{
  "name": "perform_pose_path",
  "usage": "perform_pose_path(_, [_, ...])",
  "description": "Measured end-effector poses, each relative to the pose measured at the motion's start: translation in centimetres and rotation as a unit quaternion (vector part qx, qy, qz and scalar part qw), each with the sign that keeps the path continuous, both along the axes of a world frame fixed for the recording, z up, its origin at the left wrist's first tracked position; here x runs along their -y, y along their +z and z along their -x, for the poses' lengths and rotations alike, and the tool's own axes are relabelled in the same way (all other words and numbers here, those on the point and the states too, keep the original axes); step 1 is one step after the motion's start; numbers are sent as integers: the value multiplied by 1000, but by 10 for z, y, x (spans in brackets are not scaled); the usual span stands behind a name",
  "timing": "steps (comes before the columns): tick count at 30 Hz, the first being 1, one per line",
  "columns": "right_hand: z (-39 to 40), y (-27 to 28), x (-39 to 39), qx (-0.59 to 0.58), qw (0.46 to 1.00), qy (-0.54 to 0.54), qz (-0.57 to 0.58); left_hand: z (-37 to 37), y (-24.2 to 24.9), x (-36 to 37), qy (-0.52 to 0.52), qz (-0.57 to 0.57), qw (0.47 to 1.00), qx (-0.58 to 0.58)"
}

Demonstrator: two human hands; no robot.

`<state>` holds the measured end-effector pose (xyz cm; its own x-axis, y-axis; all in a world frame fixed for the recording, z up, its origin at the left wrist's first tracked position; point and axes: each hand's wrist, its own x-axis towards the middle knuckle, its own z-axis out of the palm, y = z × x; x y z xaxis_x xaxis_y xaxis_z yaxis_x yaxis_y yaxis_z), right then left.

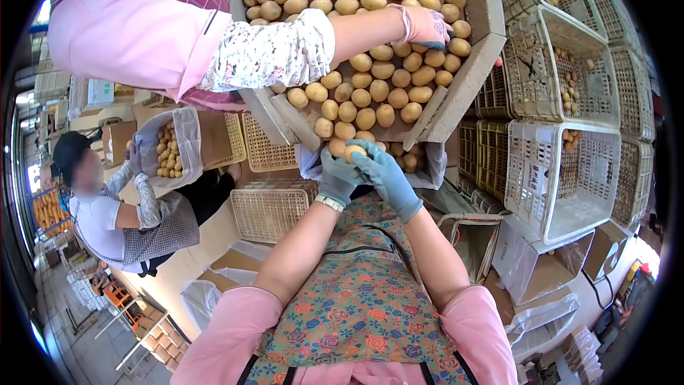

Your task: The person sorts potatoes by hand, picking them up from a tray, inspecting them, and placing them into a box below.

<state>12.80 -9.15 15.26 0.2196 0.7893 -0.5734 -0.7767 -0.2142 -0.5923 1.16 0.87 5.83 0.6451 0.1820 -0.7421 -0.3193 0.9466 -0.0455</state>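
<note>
Both gloves, left hand (338, 180) & right hand (385, 175), were grey-blue, w/ a tan-yellow fruit (354, 151) between them. Apron (356, 299) was teal w/ orange-red floral print; sleeves (235, 328) pink. Fruit pile (370, 64) was yellow-brown on a grey-brown tray (484, 21). Co-worker's sleeve (278, 53) was white w/ small floral print, glove (427, 27) pink, top (128, 28) pink. Crates (563, 171) were off-white.

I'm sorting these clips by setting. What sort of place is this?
Probably a fruit packing shed: a sorting tray heaped with round brown fruit, stacked plastic crates, and gloved workers filling lined boxes.
</note>
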Motion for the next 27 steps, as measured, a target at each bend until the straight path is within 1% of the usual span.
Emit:
perform_pose_path(1, [6,-7,1,22,1000,-3,3,12,-38,-7,-70,-48,992,95])
perform_pose_path(2, [9,-9,2,19,1000,2,3,21,-58,-11,-139,-95,968,188])
perform_pose_path(3, [11,-11,3,0,1000,0,4,23,-38,-10,-171,-111,977,70])
perform_pose_path(4, [13,-13,4,-20,1000,-3,4,21,-37,-9,-168,-111,977,69])
perform_pose_path(6, [18,-19,3,-18,1000,-20,6,11,-34,1,-8,-41,999,-11])
perform_pose_path(7, [18,-20,2,-16,999,-37,18,-1,-2,4,5,-38,998,-40])
perform_pose_path(8, [18,-20,0,-13,998,-55,30,-1,-2,4,5,-36,998,-41])
perform_pose_path(9, [13,-18,1,20,999,-41,5,-1,-4,2,9,-39,999,30])
perform_pose_path(10, [1,-5,3,67,998,-5,13,-2,-8,-1,13,-43,994,102])
perform_pose_path(11, [-16,15,5,114,993,31,21,5,-39,1,11,-142,980,136])
perform_pose_path(12, [-38,29,7,151,987,9,44,-1,-24,1,13,-141,981,136])
perform_pose_path(13, [-54,21,12,104,979,-165,-51,-14,7,-1,38,-92,984,149])
perform_pose_path(14, [-77,36,13,33,932,-327,-150,-20,25,-3,63,-42,984,162])
perform_pose_path(15, [-112,-71,61,-34,876,-451,-169,-19,20,-3,78,-16,985,153])
perform_pose_path(16, [-113,-48,50,-32,877,-449,-169,-21,21,-3,80,-16,985,155])
perform_pose_path(17, [-110,0,24,17,921,-359,-148,-25,24,-3,73,-38,988,133])
perform_pose_path(18, [-100,29,1,67,953,-267,-124,-29,26,-3,64,-60,990,113])
perform_pose_path(19, [-87,27,-17,200,967,-139,-77,-31,28,-2,63,-57,990,116])
perform_pose_path(20, [-72,17,-35,323,946,-6,-26,-25,18,1,75,-45,985,149])
perform_pose_path(21, [-54,5,-50,525,850,33,0,-19,9,3,87,-35,979,182])
perform_pose_path(22, [-38,-6,-69,667,739,76,55,-11,-7,4,84,-36,979,180])
perform_pose_path(23, [-27,-21,-87,687,701,169,94,-1,-29,4,79,-73,987,123])
perform_pose_path(24, [-13,-36,-98,718,657,200,114,2,-45,2,70,-111,989,69])
perform_pose_path(25, [-2,-24,-105,722,635,222,159,3,-49,1,-59,-397,916,-18])
perform_pose_path(26, [5,-29,-120,714,622,240,215,1,-26,4,-210,-640,719,-170])
perform_pose_path(27, [12,-30,-130,710,614,244,243,2,-17,6,-228,-689,657,-202])
